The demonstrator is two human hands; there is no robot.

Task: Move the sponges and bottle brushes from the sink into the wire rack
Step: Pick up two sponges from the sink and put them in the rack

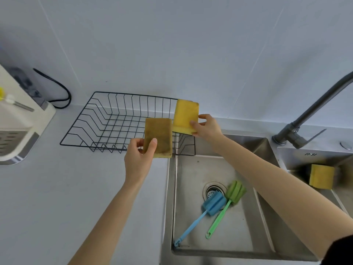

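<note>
My left hand (pixel 140 155) grips a brownish-yellow sponge (pixel 159 134) by its lower edge, held upright over the near right corner of the black wire rack (pixel 107 121). My right hand (pixel 206 127) pinches a bright yellow sponge (pixel 185 115) above the rack's right end. The rack itself holds nothing. In the steel sink (pixel 191 236) lie a blue bottle brush (pixel 210 204) and a green bottle brush (pixel 234 192), heads near the drain, handles pointing toward me. A third yellow sponge (pixel 321 175) leans in the right basin.
A grey faucet (pixel 309 119) rises at the right behind the sink. A white appliance (pixel 17 119) with a black cable (pixel 57 88) stands at the left on the grey counter (pixel 57 188). A white tiled wall runs behind.
</note>
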